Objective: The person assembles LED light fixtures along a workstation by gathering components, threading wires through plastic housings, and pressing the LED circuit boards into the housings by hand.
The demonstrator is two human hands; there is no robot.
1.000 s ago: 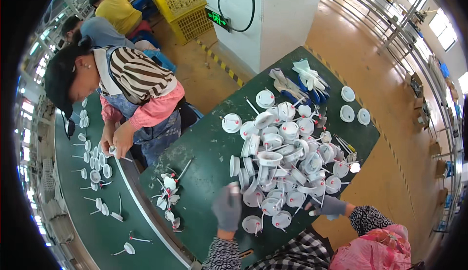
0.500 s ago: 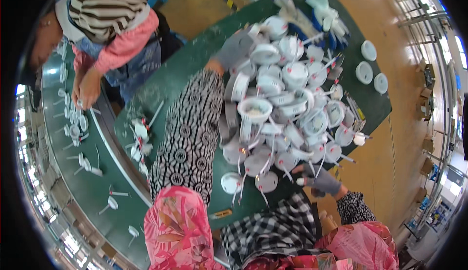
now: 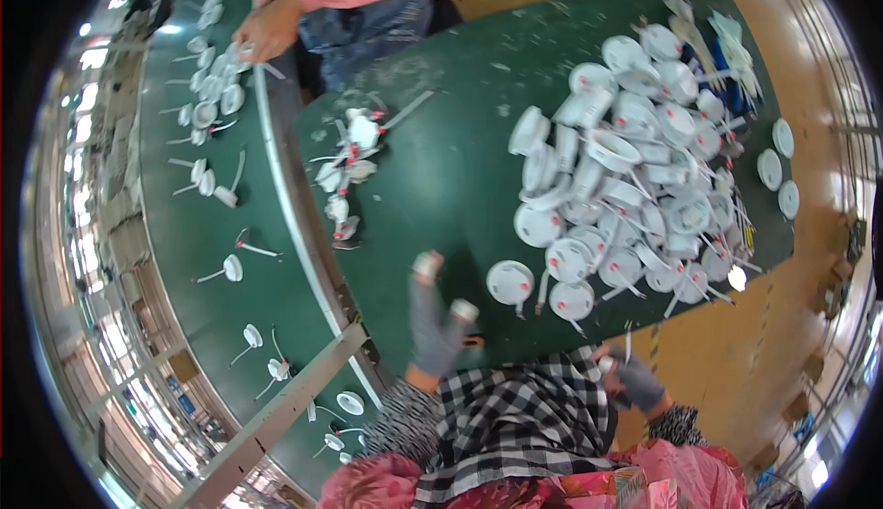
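Note:
My left hand, in a grey glove with bare fingertips, hovers over the near part of the green table. Its thumb and fingers are spread and hold nothing. Beyond the table's near edge, my right hand, gloved the same way, is closed around a thin, pale, upright piece too small to name. To the right rises a heap of round white lamp-like housings with pale leads and red bits. One housing lies at the heap's near left. A small orange-and-dark object sits beside my left hand.
Left of a metal rail, a green belt carries scattered white parts. A co-worker's hand works over it. Small white parts cluster by the rail. Gloves and three white discs lie at the far right.
My left hand has left the heap's far side and come back to the near table, fingers spread. My right hand has moved slightly nearer me, with the pale piece upright. The view has swung left.

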